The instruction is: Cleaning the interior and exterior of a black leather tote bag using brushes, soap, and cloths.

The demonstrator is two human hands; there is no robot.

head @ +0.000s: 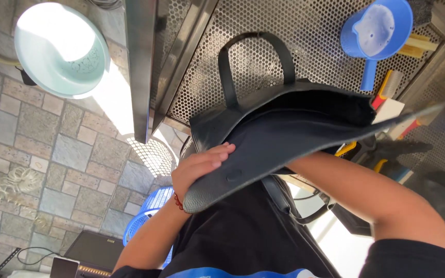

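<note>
A black leather handbag (289,121) with looped handles is held open over a perforated metal worktop (315,36). My left hand (200,167) grips the bag's near flap, fingers on top and the thumb hidden underneath. A red string circles that wrist. My right forearm (366,190) reaches into the bag's opening, and that hand is hidden inside it. The bag's long strap (284,198) hangs down in front of my dark clothing.
A blue scoop (377,28), brushes and wooden blocks (395,87) lie on the worktop at the right. On the stone-tiled floor to the left sit a pale green basin (60,49), a blue mesh basket (148,211), coiled white cord (6,185) and a dark box (93,249).
</note>
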